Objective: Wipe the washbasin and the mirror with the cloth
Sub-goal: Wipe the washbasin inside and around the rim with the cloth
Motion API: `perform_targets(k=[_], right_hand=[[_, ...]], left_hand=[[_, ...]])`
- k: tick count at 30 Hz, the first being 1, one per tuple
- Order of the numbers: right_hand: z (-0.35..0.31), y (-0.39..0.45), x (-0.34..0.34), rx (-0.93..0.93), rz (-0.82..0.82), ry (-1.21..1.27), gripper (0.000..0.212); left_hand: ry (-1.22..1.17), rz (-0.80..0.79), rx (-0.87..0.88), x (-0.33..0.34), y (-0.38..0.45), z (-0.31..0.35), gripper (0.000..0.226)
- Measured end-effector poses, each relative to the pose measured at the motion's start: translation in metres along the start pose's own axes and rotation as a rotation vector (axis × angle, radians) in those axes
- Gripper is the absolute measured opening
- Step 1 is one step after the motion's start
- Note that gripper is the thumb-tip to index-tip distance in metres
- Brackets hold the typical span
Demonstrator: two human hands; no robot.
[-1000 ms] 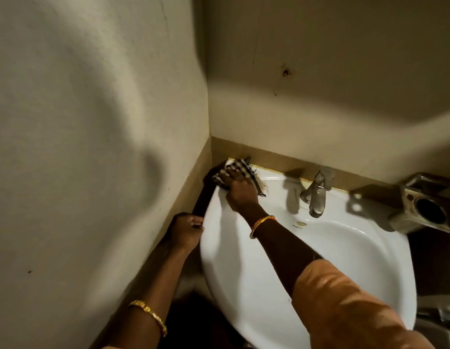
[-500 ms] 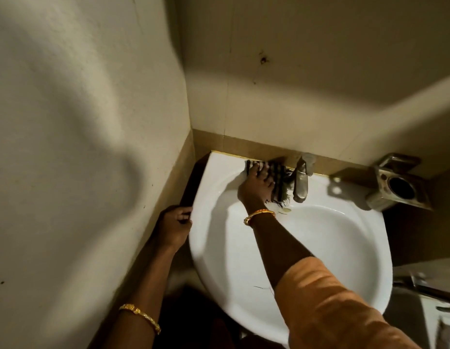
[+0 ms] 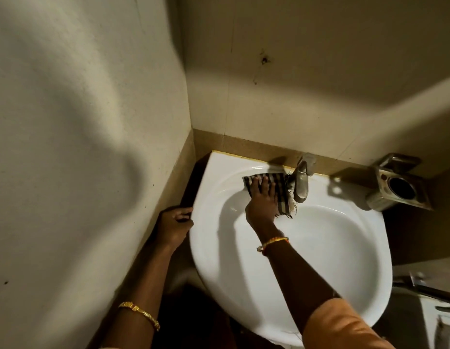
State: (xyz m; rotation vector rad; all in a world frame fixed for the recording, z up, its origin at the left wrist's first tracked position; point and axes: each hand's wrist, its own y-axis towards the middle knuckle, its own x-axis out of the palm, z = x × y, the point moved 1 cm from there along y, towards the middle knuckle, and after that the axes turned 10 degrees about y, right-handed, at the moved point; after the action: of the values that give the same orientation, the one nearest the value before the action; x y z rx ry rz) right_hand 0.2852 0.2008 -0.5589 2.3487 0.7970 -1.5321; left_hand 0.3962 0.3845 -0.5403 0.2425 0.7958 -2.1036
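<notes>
Currently: my right hand [image 3: 263,205] lies flat, fingers spread, pressing the cloth [image 3: 275,190] onto the back rim of the basin [image 3: 244,285], just left of the tap [image 3: 302,182]. Cloth is dark checked, frayed at its lower right edge; that edge hangs over the rim toward the bowl and sits just beside the tap base. Part of the cloth is hidden under my palm.

Left hand [image 3: 174,226] is curled around the basin's left edge, fingers closed on the rim, next to the side wall [image 3: 80,147]. Gold bangle [image 3: 140,313] on the left forearm; a thinner band [image 3: 273,243] on the right wrist. Orange sleeve [image 3: 344,326] covers the right upper arm.

Metal holder [image 3: 397,190] is fixed to the back wall right of the tap, apart from the cloth. Mirror not in view. Lighting dim; basin surface detail cannot be judged.
</notes>
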Motion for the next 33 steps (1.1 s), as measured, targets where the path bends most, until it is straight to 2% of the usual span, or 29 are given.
perform_targets(k=[3,7,11,13,15,18,20,21,23,25,26,29,33], right_hand=[[0.015,0.003,-0.006,-0.087,0.055,0.007,0.075],[-0.003,0.007,0.001,0.061,0.067,0.014,0.073],[-0.071,-0.028,0.039,-0.178,-0.057,0.101,0.067],[-0.074,-0.035,0.046,-0.272,-0.099,0.094,0.067],[-0.052,-0.017,0.034,-0.336,-0.068,0.025,0.069],[-0.025,0.017,0.005,-0.201,-0.099,-0.072,0.069],[-0.030,0.015,0.001,-0.156,-0.109,-0.050,0.072],[-0.037,0.005,0.006,-0.179,-0.114,-0.006,0.072],[-0.052,-0.023,0.024,-0.359,-0.167,0.138,0.071],[-0.061,-0.052,0.043,-0.562,-0.262,0.170,0.072],[-0.063,-0.056,0.048,-0.591,-0.296,0.157,0.072],[-0.070,-0.026,0.045,-0.585,-0.281,0.052,0.066],[-0.088,0.054,0.019,-0.414,-0.281,-0.107,0.065]], left_hand=[[-0.011,-0.026,-0.028,-0.003,0.002,0.001,0.038],[-0.049,-0.028,-0.047,-0.001,0.002,-0.002,0.035],[-0.035,0.025,-0.062,0.000,0.002,0.000,0.030],[-0.028,0.032,-0.080,0.000,0.002,0.000,0.030],[-0.037,0.048,-0.080,0.000,0.002,0.000,0.029],[-0.027,0.134,-0.042,0.002,-0.005,-0.004,0.023],[-0.001,0.209,-0.015,0.006,-0.011,-0.011,0.015],[0.000,0.232,-0.013,0.008,-0.015,-0.015,0.012],[-0.022,0.247,-0.013,0.010,-0.018,-0.023,0.010],[-0.050,0.231,-0.001,0.011,-0.018,-0.025,0.013],[-0.062,0.209,-0.001,0.009,-0.018,-0.024,0.015],[-0.103,0.155,-0.036,0.002,-0.020,-0.021,0.021],[-0.173,0.161,-0.078,0.002,-0.030,-0.030,0.022]])
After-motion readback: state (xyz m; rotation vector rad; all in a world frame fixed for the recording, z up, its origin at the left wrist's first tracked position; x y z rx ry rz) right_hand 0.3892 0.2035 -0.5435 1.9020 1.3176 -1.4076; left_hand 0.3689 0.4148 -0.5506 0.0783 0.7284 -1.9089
